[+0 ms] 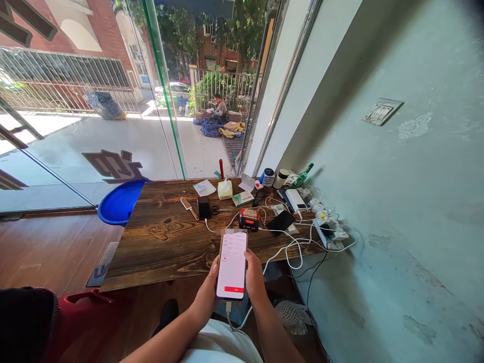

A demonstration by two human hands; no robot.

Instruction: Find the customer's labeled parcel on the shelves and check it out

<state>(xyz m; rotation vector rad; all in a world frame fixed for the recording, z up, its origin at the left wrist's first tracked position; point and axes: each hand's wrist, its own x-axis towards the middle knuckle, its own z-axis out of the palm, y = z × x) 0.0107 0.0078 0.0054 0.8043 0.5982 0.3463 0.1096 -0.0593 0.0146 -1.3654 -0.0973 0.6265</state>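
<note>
Basin (111, 205), blue, shows left of the wooden table (162, 257). Over the table's near edge, the left hand (206, 292) wraps one side of a lit phone (231, 264), while a white cable (228, 308) runs from the phone's base, probably best left slack to avoid tugging. The right hand (255, 277) clasps the opposite side, thumb at its edge; an even, light grip should keep it steady.

Phone screen (232, 267) unreadable, blue basin (116, 205) partly hidden
</note>
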